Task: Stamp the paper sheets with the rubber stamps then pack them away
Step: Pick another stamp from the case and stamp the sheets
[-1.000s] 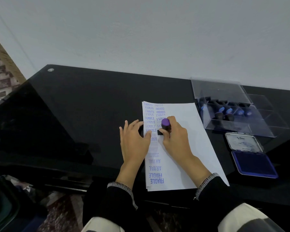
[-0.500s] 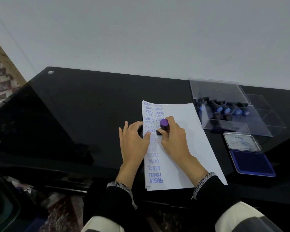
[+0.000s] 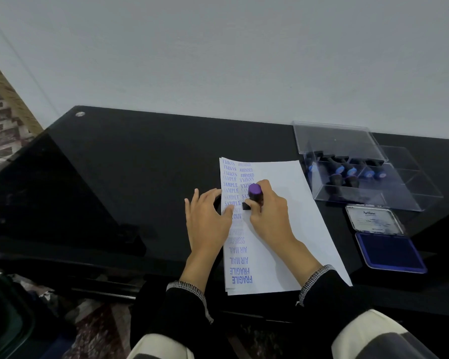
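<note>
A stack of white paper sheets (image 3: pixel 296 216) lies on the black table, its left side filled with blue prints such as SAMPLE, AMENDED, AIR MAIL and FRAGILE. My right hand (image 3: pixel 270 216) grips a rubber stamp with a purple knob (image 3: pixel 254 195), its black base pressed on the paper in the second column. My left hand (image 3: pixel 208 218) lies flat with spread fingers over the sheet's left edge, thumb on the paper.
A clear plastic box (image 3: pixel 399 195) with several blue-topped stamps stands at the right, its lid (image 3: pixel 340 141) propped over it. Nearer me an open blue ink pad (image 3: pixel 389 252) lies beside the sheets. The black glass table (image 3: pixel 127 177) runs to the wall.
Both hands stay almost in place; the stamp stays pressed on the paper at the same spot. Only the camera view shifted slightly.
</note>
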The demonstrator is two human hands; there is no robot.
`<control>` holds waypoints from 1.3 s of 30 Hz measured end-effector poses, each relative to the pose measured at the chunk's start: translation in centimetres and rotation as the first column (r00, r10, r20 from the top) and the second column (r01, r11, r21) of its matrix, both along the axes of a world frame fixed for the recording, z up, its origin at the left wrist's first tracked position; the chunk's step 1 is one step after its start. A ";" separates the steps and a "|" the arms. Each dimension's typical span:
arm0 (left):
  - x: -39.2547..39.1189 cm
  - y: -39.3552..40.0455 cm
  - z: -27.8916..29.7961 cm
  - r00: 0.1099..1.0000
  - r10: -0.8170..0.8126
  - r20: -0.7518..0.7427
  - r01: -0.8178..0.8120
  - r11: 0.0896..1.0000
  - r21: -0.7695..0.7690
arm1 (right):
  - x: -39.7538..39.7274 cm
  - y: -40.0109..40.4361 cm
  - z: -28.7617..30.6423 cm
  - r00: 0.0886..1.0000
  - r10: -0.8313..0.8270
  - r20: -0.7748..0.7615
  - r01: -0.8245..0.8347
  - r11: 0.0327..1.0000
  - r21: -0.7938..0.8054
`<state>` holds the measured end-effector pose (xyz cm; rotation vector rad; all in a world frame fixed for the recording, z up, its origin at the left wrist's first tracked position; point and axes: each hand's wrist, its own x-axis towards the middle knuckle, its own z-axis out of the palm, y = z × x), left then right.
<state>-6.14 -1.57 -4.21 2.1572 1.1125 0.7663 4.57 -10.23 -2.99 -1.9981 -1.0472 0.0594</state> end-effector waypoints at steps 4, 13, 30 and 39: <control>0.0 0.0 -0.1 1.000 0.001 0.001 -0.001 1.000 0.002 | -0.2 -0.1 -0.1 1.000 0.007 0.004 -0.007 1.000 0.004; 0.0 0.0 -0.1 1.000 0.002 -0.007 -0.002 1.000 0.004 | -0.4 -0.1 -0.4 0.999 -0.004 0.032 0.004 1.000 -0.013; 0.0 0.0 -0.2 1.000 -0.001 -0.009 0.001 1.000 0.008 | 0.0 0.2 0.2 1.000 0.008 -0.002 -0.008 0.999 -0.041; 0.0 0.0 0.0 1.000 0.001 -0.017 -0.001 1.000 0.010 | -0.4 -0.2 -0.5 0.999 -0.006 0.036 0.006 1.000 0.011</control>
